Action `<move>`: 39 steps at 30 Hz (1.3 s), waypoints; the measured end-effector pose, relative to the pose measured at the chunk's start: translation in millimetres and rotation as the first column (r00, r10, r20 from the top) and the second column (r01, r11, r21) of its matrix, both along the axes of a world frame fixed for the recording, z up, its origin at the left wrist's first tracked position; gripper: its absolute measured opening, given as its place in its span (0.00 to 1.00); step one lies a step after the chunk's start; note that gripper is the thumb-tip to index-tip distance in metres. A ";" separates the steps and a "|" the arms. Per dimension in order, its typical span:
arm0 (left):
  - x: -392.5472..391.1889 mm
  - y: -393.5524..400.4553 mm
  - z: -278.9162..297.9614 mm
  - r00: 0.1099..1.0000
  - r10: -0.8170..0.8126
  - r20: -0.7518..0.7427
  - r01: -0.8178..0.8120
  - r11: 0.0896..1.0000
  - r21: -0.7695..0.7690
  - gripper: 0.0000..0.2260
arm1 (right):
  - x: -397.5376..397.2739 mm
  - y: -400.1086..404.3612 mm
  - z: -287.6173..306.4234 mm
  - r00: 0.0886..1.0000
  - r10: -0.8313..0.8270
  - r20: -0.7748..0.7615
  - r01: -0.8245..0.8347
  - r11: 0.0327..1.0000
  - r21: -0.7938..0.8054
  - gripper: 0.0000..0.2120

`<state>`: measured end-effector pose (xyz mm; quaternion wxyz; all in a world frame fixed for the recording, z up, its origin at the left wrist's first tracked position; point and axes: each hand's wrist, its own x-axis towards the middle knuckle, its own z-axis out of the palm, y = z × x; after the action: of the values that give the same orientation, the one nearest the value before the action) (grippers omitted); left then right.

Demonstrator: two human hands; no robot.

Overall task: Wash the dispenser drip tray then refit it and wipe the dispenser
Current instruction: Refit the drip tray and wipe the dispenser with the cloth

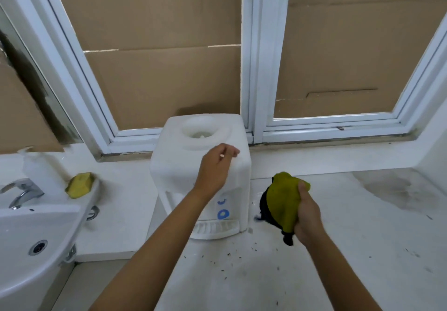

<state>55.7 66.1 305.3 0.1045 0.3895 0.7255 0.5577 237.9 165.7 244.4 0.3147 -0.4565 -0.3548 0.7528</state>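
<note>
A white tabletop water dispenser stands on the counter under the window, its top socket without a bottle. Its white slotted drip tray sits fitted at the base, below the blue tap markings. My left hand is over the dispenser's front top corner, fingers loosely curled, holding nothing. My right hand grips a bunched yellow-green and black cloth just to the right of the dispenser, above the counter.
A white sink with a chrome tap is at the left, with a yellow sponge on its rim. Dark specks lie on the counter in front of the dispenser. Cardboard covers the white-framed window.
</note>
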 end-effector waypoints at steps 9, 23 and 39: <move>-53.1 62.8 22.1 0.942 0.139 -0.305 -0.164 0.985 -0.056 0.10 | -95.5 -69.6 0.0 0.991 -0.109 -0.076 0.133 0.839 0.527 0.13; -71.8 80.9 -11.1 0.684 0.222 -0.695 -0.345 0.938 -0.041 0.12 | -118.6 -59.2 -62.9 0.994 -0.107 -0.038 0.113 0.883 0.457 0.11; -85.7 117.0 10.7 0.834 0.068 -0.547 -0.189 0.967 -0.168 0.13 | -135.3 17.0 4.0 0.965 0.261 -0.009 -0.219 0.828 0.516 0.21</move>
<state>-30.0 183.1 316.1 -0.0990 0.4664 0.8062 0.3503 102.6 182.7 248.4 0.3407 -0.2784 -0.5832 0.6828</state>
